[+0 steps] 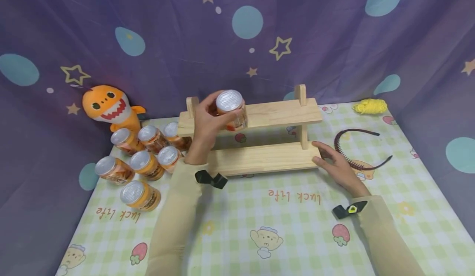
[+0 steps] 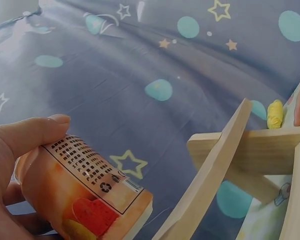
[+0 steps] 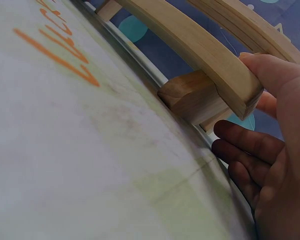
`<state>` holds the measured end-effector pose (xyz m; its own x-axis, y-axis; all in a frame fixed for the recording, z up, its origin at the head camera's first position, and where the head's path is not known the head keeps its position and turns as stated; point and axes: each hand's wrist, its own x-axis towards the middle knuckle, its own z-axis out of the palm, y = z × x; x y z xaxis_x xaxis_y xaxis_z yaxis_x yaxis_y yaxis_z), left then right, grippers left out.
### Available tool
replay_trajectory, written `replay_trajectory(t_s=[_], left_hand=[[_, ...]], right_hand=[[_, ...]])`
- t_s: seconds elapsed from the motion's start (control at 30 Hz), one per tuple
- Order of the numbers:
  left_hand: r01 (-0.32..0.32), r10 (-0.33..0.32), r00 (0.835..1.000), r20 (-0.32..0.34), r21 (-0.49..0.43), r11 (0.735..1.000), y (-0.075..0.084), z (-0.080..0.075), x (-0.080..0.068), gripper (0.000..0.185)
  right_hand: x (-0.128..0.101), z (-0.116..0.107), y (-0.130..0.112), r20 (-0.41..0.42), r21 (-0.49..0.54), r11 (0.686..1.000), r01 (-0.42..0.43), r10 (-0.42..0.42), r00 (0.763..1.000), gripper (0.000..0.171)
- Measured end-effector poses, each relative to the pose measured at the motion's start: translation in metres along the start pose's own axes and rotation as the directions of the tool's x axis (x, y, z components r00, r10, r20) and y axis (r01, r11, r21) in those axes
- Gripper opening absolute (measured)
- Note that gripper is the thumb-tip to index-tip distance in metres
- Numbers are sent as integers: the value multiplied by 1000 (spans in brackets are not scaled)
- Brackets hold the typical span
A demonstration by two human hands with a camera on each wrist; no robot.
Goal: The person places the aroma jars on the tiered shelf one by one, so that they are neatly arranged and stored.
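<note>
Wood is under the right hand: its flat, open fingers press the end of the lower board of the pale wooden two-level shelf on the desk. Further off, the left hand wraps around the orange jar with the shiny silver lid, just over the top board. It could slip, tip off the edge, or bump the other orange jars left of that hand.

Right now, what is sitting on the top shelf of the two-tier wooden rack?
The two-tier wooden rack's top shelf is bare where visible. The left hand holds an orange silver-lidded jar at its left end, hiding that part; contact is unclear.
</note>
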<state>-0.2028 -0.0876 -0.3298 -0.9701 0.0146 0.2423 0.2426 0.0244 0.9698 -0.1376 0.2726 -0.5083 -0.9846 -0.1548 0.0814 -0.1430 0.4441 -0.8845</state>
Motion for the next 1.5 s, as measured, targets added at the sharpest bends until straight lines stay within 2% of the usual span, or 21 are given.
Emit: replay_trajectory(t_s=[0.33, 0.63, 1.0, 1.5], left_hand=[[12, -13, 999, 33, 31, 999, -1, 24, 7, 60], [-12, 12, 997, 75, -6, 1000, 1, 48, 16, 59], [-39, 39, 994, 106, 6, 999, 1, 79, 26, 58], [-41, 35, 992, 121, 45, 998, -8, 112, 36, 61]], right_hand=[[0, 1, 2, 5, -6, 1000, -11, 11, 1000, 52], [1, 0, 1, 7, -9, 999, -41, 41, 999, 53], [1, -1, 0, 5, -31, 999, -30, 30, 1000, 54], [2, 0, -2, 7, -20, 999, -33, 33, 999, 53]])
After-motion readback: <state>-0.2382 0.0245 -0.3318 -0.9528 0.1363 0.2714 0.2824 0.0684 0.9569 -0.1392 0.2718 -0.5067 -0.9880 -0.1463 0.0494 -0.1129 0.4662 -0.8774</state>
